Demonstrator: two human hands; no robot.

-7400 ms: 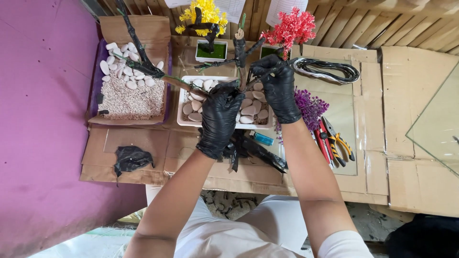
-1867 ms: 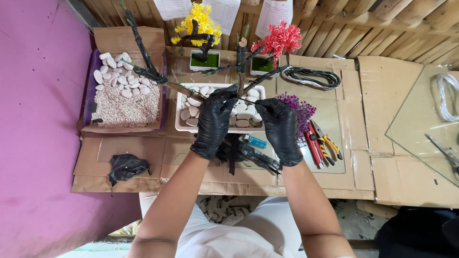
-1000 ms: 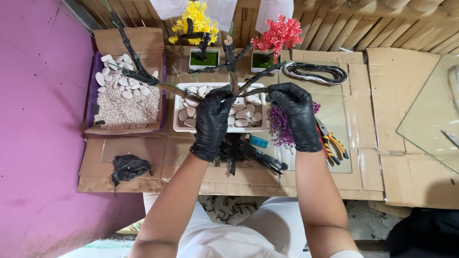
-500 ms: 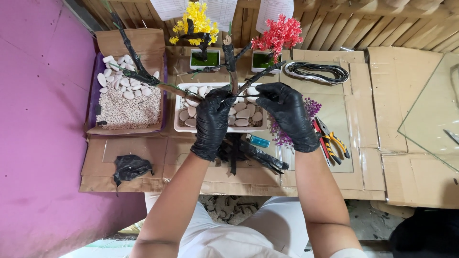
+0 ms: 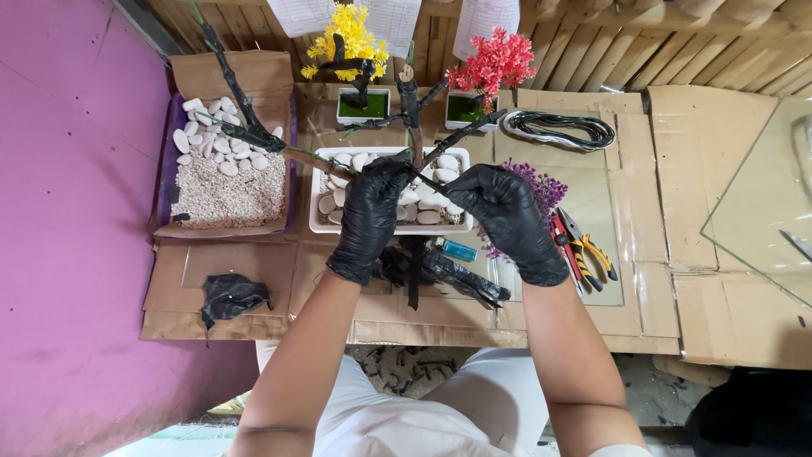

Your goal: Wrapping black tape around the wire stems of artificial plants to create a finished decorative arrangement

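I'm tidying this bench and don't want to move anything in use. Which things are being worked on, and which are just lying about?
In use:
left hand and right hand, both gloved, gripping the dark branch frame

Lying about:
white tray of pebbles
yellow mini tree
red mini tree
wire coil
pliers
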